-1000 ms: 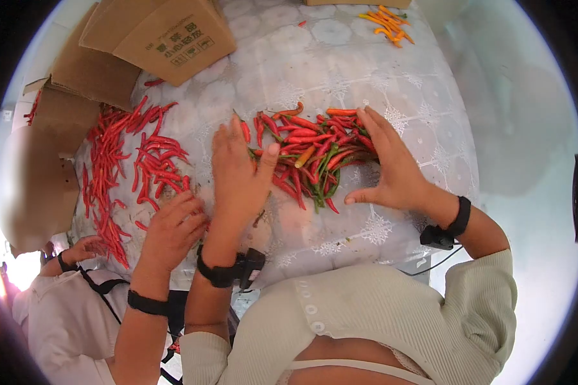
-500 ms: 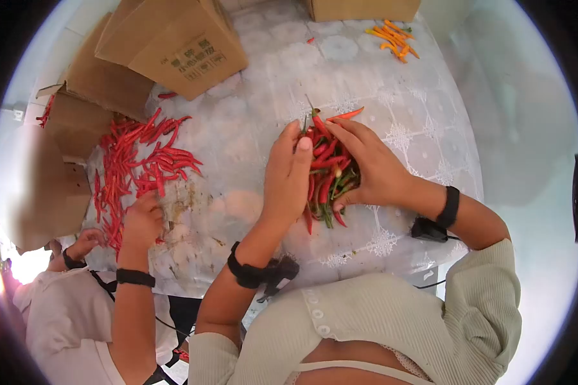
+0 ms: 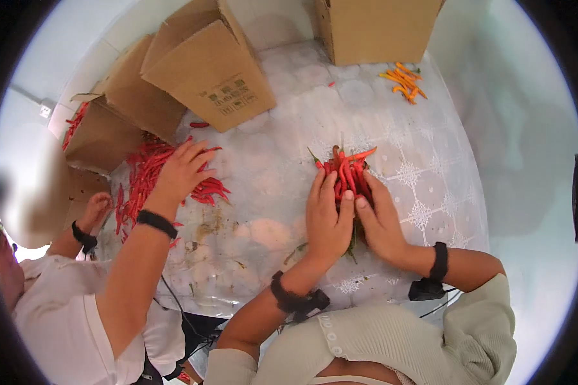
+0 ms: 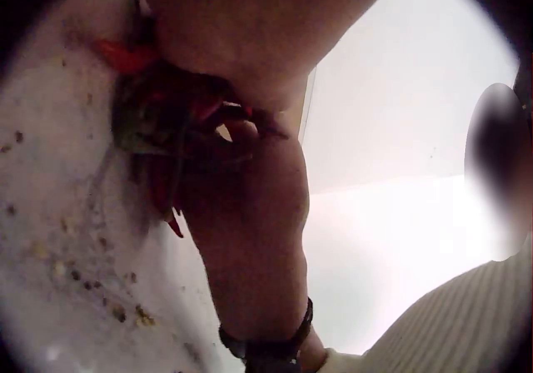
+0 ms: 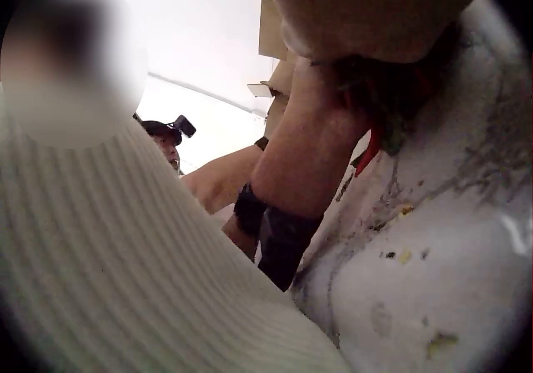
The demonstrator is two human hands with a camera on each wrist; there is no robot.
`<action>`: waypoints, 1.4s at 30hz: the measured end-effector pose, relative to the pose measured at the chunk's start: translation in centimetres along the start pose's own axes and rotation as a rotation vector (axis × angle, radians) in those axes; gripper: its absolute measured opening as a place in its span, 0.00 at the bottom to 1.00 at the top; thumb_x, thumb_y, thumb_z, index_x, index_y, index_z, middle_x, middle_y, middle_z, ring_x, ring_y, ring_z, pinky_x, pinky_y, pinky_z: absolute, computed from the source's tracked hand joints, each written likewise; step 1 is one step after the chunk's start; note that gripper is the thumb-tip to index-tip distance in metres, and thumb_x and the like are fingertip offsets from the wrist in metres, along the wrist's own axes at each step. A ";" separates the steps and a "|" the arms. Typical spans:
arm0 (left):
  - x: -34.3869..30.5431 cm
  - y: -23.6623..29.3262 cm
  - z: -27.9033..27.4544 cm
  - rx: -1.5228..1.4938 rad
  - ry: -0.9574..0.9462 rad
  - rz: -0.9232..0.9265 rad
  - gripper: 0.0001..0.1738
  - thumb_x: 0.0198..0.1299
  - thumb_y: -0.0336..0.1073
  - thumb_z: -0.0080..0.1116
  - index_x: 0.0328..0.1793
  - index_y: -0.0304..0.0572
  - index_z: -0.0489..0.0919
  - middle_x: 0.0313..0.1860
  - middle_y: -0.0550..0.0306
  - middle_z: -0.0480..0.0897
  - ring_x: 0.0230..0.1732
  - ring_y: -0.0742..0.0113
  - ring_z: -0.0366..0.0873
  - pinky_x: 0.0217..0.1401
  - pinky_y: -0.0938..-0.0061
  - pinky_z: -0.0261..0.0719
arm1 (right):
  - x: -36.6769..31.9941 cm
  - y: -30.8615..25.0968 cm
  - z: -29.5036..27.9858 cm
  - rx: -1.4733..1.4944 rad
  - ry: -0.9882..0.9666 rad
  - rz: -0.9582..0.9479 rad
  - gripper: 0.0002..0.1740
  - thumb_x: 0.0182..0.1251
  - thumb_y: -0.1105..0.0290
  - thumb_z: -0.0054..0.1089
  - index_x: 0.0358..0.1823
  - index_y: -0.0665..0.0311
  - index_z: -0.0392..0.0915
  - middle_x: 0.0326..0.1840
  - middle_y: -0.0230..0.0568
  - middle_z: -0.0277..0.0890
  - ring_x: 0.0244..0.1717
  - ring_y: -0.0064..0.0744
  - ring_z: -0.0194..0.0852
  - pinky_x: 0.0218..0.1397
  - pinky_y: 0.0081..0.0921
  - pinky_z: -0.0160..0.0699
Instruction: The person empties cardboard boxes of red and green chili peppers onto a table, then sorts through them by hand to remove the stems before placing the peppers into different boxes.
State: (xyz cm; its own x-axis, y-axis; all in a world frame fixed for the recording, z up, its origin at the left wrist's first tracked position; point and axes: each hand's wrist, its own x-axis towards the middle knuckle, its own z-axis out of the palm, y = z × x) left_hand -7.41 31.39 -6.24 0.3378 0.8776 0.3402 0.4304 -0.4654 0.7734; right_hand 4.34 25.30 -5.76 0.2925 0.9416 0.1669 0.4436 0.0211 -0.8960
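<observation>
**Cupping a chilli bunch**

The bunch of slim red chillies with green stems (image 3: pixel 345 172) lies mid-table on white lace-patterned cloth (image 3: pixel 424 168). The left hand (image 3: pixel 326 221) at its 9 o'clock and the right hand (image 3: pixel 382 224) at 3 curl their fingers round it, hiding its lower half.

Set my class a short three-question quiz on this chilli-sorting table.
1. True or false: the left hand and right hand both clasp the bunch of red chillies.
2. The orange chillies lie: A near the far cardboard box; B in a bowl; C in the right hand.
3. What does the second person's hand touch?
Key: 1 true; 2 A; 3 loose red chillies.
</observation>
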 end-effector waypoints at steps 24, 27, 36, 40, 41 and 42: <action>10.9 11.5 -12.1 -0.645 0.478 0.099 0.16 0.68 0.42 0.48 0.51 0.35 0.70 0.39 0.55 0.74 0.39 0.70 0.70 0.44 0.73 0.70 | 9.5 -19.0 2.2 0.482 0.244 -0.557 0.26 0.75 0.62 0.36 0.67 0.70 0.60 0.65 0.50 0.63 0.67 0.40 0.59 0.71 0.32 0.50; 14.6 12.9 -14.9 -0.566 0.544 0.329 0.15 0.67 0.40 0.48 0.49 0.34 0.71 0.37 0.52 0.74 0.37 0.65 0.70 0.43 0.70 0.70 | 12.5 -22.4 2.3 0.619 0.277 -0.662 0.25 0.75 0.61 0.37 0.65 0.70 0.63 0.64 0.48 0.65 0.64 0.36 0.62 0.68 0.31 0.55; 28.7 12.1 -23.4 -0.399 0.688 0.195 0.17 0.60 0.41 0.52 0.44 0.32 0.74 0.36 0.49 0.78 0.36 0.61 0.74 0.41 0.67 0.71 | 26.2 -31.2 6.1 1.004 0.132 -0.654 0.23 0.73 0.61 0.39 0.58 0.72 0.70 0.51 0.41 0.76 0.50 0.26 0.72 0.56 0.24 0.68; 39.5 3.6 -26.0 -0.574 0.508 0.015 0.20 0.56 0.43 0.55 0.45 0.31 0.76 0.38 0.47 0.79 0.38 0.59 0.76 0.41 0.65 0.73 | 36.6 -29.6 9.4 0.576 -0.002 -0.551 0.23 0.71 0.58 0.39 0.53 0.68 0.75 0.51 0.45 0.75 0.51 0.33 0.72 0.57 0.31 0.67; 39.8 2.6 -25.9 -0.585 0.444 -0.072 0.21 0.56 0.43 0.55 0.46 0.31 0.76 0.38 0.45 0.80 0.39 0.57 0.77 0.42 0.64 0.73 | 37.7 -28.7 9.4 0.381 -0.019 -0.524 0.22 0.69 0.60 0.40 0.51 0.68 0.76 0.49 0.48 0.76 0.51 0.38 0.72 0.56 0.33 0.68; 40.0 1.9 -25.8 -0.591 0.377 -0.159 0.22 0.55 0.44 0.55 0.46 0.30 0.77 0.39 0.43 0.81 0.40 0.54 0.78 0.43 0.62 0.73 | 38.9 -27.9 9.5 0.182 -0.038 -0.507 0.21 0.67 0.61 0.41 0.49 0.69 0.77 0.47 0.52 0.76 0.50 0.44 0.73 0.56 0.36 0.69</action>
State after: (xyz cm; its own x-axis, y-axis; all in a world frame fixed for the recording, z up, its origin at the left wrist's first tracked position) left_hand -14.71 68.56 22.64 -0.0497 0.9591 0.2785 -0.1110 -0.2824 0.9528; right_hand -4.68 64.52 21.86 0.0478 0.8096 0.5851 0.3660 0.5308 -0.7644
